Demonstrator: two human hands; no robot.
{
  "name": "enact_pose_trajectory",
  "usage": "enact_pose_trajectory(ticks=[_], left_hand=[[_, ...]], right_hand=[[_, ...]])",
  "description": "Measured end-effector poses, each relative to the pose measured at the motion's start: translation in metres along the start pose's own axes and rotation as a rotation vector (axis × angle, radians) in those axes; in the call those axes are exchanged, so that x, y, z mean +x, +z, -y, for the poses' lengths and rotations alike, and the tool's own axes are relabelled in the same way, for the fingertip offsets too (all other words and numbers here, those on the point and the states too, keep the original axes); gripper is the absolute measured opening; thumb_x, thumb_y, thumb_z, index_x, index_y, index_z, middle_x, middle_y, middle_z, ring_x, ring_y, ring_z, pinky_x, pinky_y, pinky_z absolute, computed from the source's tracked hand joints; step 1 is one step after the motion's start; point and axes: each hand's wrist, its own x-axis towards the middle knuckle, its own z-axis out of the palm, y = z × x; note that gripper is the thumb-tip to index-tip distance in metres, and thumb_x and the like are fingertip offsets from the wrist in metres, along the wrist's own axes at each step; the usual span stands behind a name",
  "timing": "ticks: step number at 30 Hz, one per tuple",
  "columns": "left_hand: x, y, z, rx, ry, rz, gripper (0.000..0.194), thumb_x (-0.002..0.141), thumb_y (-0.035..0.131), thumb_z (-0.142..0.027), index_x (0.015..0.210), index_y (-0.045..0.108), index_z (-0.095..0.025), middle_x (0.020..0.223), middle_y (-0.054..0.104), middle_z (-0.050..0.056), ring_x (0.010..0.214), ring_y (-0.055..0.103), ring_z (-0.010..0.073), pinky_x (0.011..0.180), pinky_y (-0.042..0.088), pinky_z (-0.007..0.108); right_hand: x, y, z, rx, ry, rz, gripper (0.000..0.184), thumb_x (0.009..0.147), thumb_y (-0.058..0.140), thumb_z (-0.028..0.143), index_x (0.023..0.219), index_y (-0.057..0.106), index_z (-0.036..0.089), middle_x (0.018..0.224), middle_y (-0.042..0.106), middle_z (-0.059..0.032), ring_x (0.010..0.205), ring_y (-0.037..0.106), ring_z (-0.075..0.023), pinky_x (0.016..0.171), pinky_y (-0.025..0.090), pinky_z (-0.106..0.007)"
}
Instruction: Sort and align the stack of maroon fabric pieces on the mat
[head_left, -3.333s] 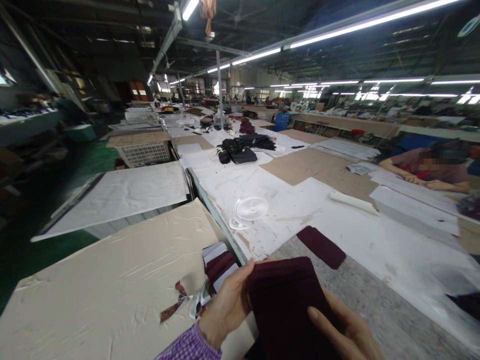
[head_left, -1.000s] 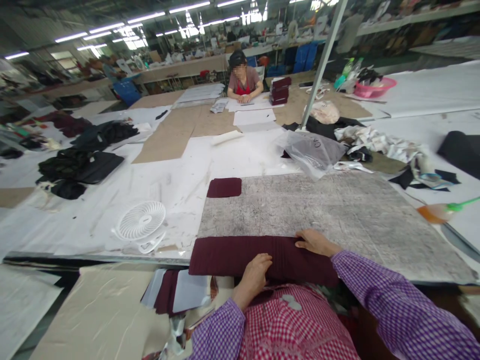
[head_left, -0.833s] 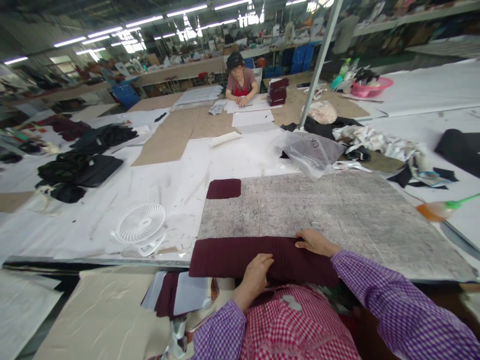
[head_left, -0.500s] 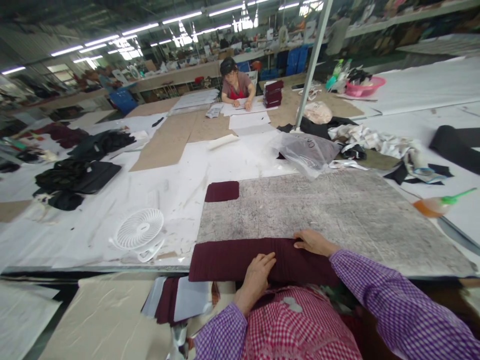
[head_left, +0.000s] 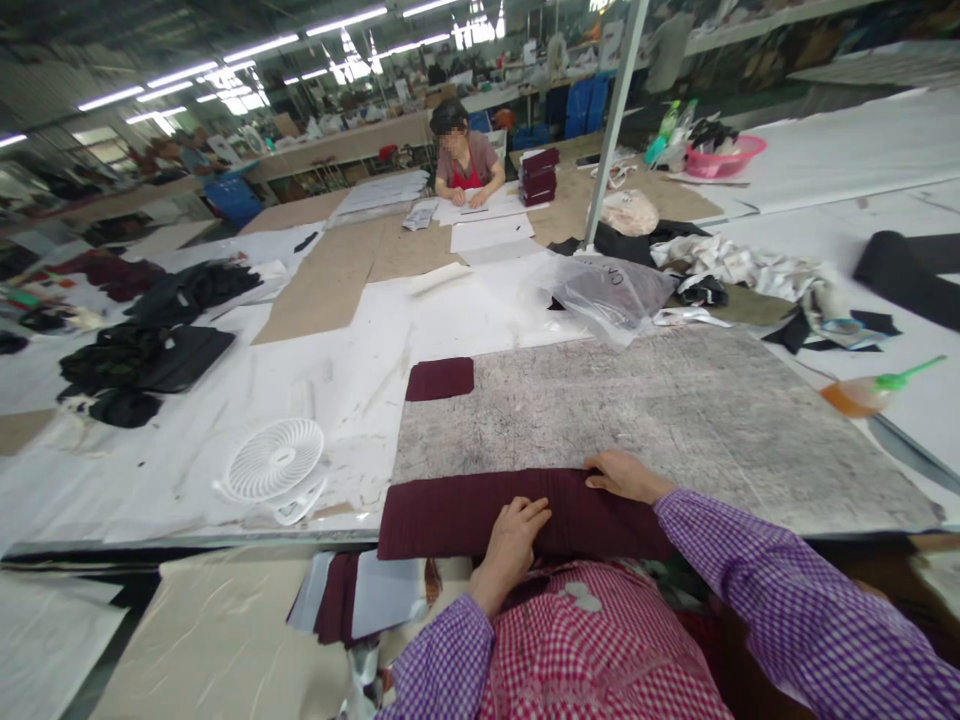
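A long strip of overlapping dark maroon fabric pieces (head_left: 442,512) lies along the near edge of the grey speckled board (head_left: 675,410). My left hand (head_left: 516,532) rests flat on the middle of the strip, fingers stretched out. My right hand (head_left: 621,475) lies flat at the strip's far edge, fingers extended to the left. A single maroon fabric piece (head_left: 439,379) sits apart at the board's far left corner. Neither hand grips anything.
A small white fan (head_left: 274,463) lies left of the board. Maroon and white pieces (head_left: 352,605) are stacked on the lower table at the left. A clear plastic bag (head_left: 611,292), black fabric piles (head_left: 142,360), an orange squeeze bottle (head_left: 862,395) and a metal pole (head_left: 611,120) surround the board. Another person (head_left: 463,160) works across the table.
Since 3.3 s ago I turned right and laid out the held maroon stack as a strip on the board. Over the last second my left fingers stretched slightly forward; my right hand barely moved.
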Motion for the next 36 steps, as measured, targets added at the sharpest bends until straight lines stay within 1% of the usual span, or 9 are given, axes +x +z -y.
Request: enact_pose_trajectory(ticks=[5,8,13,16,19,22,29,36], left_hand=[[0.001,-0.004,-0.003,0.030,0.009,0.019,0.051,0.079,0.040,-0.005,0.124,0.052,-0.025,0.139,0.051,-0.002,0.112,0.042,0.0208,0.093,0.041,0.039],[0.001,-0.005,-0.005,0.042,0.011,0.027,0.053,0.077,0.041,-0.005,0.126,0.051,-0.024,0.139,0.050,-0.001,0.114,0.042,0.0215,0.094,0.040,0.040],[0.002,-0.006,-0.006,0.049,0.000,0.034,0.052,0.079,0.041,-0.007,0.127,0.050,-0.025,0.138,0.051,0.000,0.115,0.042,0.0220,0.095,0.039,0.041],[0.001,-0.007,-0.009,0.045,-0.015,0.034,0.054,0.079,0.040,-0.007,0.130,0.046,-0.025,0.137,0.051,0.001,0.113,0.043,0.0220,0.093,0.040,0.041],[0.001,-0.011,-0.013,0.043,-0.024,0.033,0.062,0.078,0.038,-0.004,0.135,0.040,-0.027,0.137,0.051,0.001,0.112,0.042,0.0222,0.092,0.040,0.041],[0.001,-0.015,-0.017,0.042,-0.024,0.038,0.064,0.077,0.038,-0.002,0.135,0.039,-0.029,0.137,0.050,0.000,0.112,0.042,0.0226,0.092,0.040,0.041],[0.003,-0.014,-0.012,0.016,-0.035,0.045,0.055,0.081,0.040,-0.004,0.133,0.041,-0.024,0.136,0.051,0.002,0.113,0.044,0.0221,0.091,0.041,0.040],[0.004,-0.012,-0.008,0.001,-0.049,0.037,0.050,0.084,0.042,-0.004,0.130,0.045,-0.023,0.133,0.053,0.004,0.112,0.047,0.0214,0.089,0.043,0.039]], right_hand=[[-0.008,0.000,0.008,-0.014,0.057,-0.067,0.026,0.090,0.054,0.036,0.105,0.060,0.016,0.103,0.065,-0.0053,0.091,0.062,-0.0184,0.081,0.050,-0.040],[-0.011,0.000,0.011,-0.031,0.103,-0.108,0.028,0.090,0.054,0.037,0.108,0.059,0.016,0.106,0.064,-0.0060,0.094,0.061,-0.0192,0.083,0.050,-0.041],[-0.014,-0.001,0.015,-0.083,0.229,-0.131,0.032,0.089,0.054,0.040,0.110,0.058,0.016,0.102,0.065,-0.0056,0.088,0.063,-0.0187,0.079,0.051,-0.040],[-0.015,-0.001,0.017,-0.104,0.269,-0.131,0.034,0.089,0.054,0.042,0.110,0.058,0.015,0.099,0.065,-0.0053,0.086,0.063,-0.0184,0.078,0.052,-0.040],[-0.015,0.000,0.018,-0.108,0.270,-0.124,0.033,0.089,0.053,0.042,0.109,0.058,0.015,0.099,0.065,-0.0051,0.086,0.063,-0.0183,0.078,0.051,-0.040],[-0.014,0.001,0.015,-0.096,0.253,-0.109,0.033,0.089,0.053,0.042,0.109,0.058,0.016,0.100,0.065,-0.0051,0.087,0.063,-0.0182,0.079,0.051,-0.040],[-0.006,0.003,0.001,-0.044,0.201,-0.029,0.030,0.089,0.054,0.041,0.104,0.060,0.016,0.098,0.065,-0.0046,0.086,0.063,-0.0175,0.077,0.052,-0.038],[-0.001,0.008,-0.007,-0.018,0.159,-0.011,0.029,0.089,0.054,0.040,0.104,0.060,0.016,0.098,0.065,-0.0045,0.087,0.063,-0.0178,0.077,0.052,-0.039]])
